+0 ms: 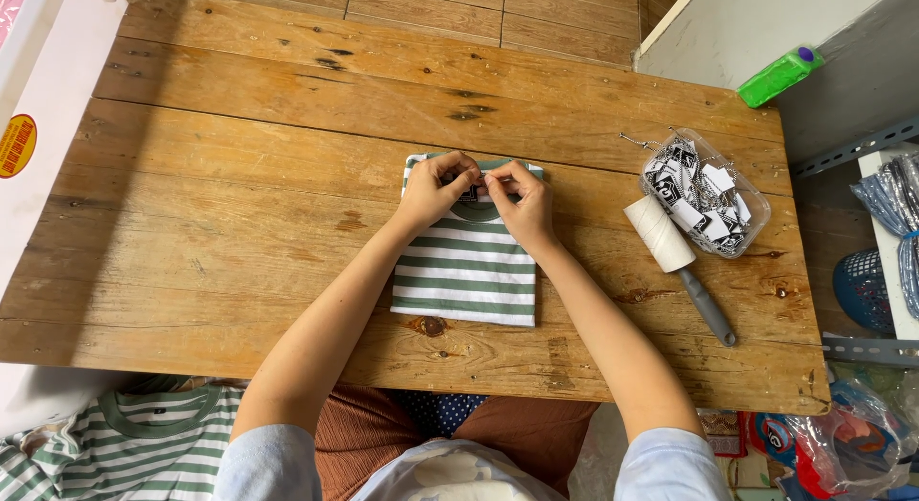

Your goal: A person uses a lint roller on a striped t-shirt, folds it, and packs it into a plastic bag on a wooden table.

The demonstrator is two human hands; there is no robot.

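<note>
A folded green-and-white striped shirt [466, 267] lies in the middle of a wooden plank table [230, 204]. My left hand [436, 187] and my right hand [520, 195] meet at the shirt's collar at its far edge. Together the fingers pinch a small dark tag against the collar. Most of the tag is hidden by my fingertips. Both forearms reach in from the near edge of the table.
A lint roller [674, 258] with a grey handle lies to the right of the shirt. Beyond it is a clear plastic tub [756, 217] of black-and-white tags. More striped shirts [124, 434] lie low at the left. A green bottle [780, 75] is at the far right.
</note>
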